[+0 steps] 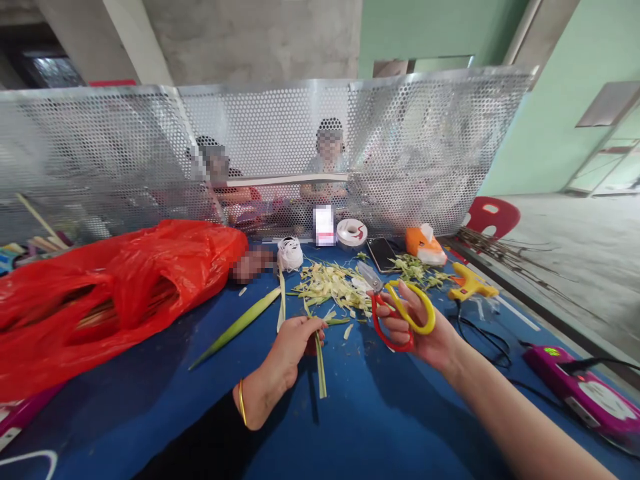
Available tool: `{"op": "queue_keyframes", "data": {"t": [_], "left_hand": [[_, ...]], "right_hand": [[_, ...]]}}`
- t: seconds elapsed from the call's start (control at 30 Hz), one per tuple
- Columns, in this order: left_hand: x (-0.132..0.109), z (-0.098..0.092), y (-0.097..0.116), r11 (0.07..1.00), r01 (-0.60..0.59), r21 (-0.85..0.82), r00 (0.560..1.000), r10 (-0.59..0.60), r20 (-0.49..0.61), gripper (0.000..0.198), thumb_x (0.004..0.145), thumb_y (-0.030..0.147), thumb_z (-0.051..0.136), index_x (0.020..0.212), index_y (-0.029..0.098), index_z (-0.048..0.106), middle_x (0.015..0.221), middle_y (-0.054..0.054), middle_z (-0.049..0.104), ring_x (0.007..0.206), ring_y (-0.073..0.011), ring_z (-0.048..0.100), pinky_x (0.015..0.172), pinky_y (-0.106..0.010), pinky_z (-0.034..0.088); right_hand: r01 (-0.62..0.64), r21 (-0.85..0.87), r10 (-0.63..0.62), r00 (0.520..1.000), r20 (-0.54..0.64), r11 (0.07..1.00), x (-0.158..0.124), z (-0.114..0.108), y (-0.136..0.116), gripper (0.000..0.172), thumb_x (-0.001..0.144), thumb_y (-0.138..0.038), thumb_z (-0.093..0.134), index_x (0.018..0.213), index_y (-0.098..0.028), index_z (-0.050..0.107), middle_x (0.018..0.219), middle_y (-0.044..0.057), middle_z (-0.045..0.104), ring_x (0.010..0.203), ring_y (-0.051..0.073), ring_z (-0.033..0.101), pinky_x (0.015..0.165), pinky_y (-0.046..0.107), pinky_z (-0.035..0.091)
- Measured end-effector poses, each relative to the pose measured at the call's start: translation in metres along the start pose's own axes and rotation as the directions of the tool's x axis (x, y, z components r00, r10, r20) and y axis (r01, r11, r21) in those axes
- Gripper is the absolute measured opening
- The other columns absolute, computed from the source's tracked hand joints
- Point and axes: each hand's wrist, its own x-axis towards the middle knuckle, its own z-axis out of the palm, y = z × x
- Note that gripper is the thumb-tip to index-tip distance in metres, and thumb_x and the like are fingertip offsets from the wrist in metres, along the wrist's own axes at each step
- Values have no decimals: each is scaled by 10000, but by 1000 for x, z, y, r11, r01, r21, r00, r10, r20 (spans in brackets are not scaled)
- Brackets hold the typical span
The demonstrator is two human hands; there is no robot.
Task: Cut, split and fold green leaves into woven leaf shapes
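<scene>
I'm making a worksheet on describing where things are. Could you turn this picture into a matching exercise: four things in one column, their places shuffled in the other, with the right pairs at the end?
Things:
1. Scissors
2. Bag
3. Glue gun
4. Green strip

Places:
A. On the right side of the table, in front of the orange tissue pack
B. Hanging from the left hand
C. Held in the right hand
D. Spread over the left side of the table

Right pairs: 1-C, 2-D, 3-A, 4-B
</scene>
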Motion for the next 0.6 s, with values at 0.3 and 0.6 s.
{"op": "queue_keyframes", "data": {"t": [0.3,0.6], "left_hand": [[1,-6,8,987,21,-162,999,-13,46,268,764,388,676,801,128,727,699,-36,639,620,-128,575,525,-213,428],[2,-9,12,968,-18,-250,1000,16,-11,239,664,314,785,792,118,732,728,-41,651,620,-118,591,524,-204,476]], "right_hand": [[118,-737,-144,989,28,666,-20,10,23,592,716,-571,717,1124,-206,492,694,-51,437,484,61,290,408,189,263],[-71,-892,115,993,-22,446,-32,22,25,221,788,-309,644,958,-225,530,681,-64,371,570,87,342,488,187,310]]}}
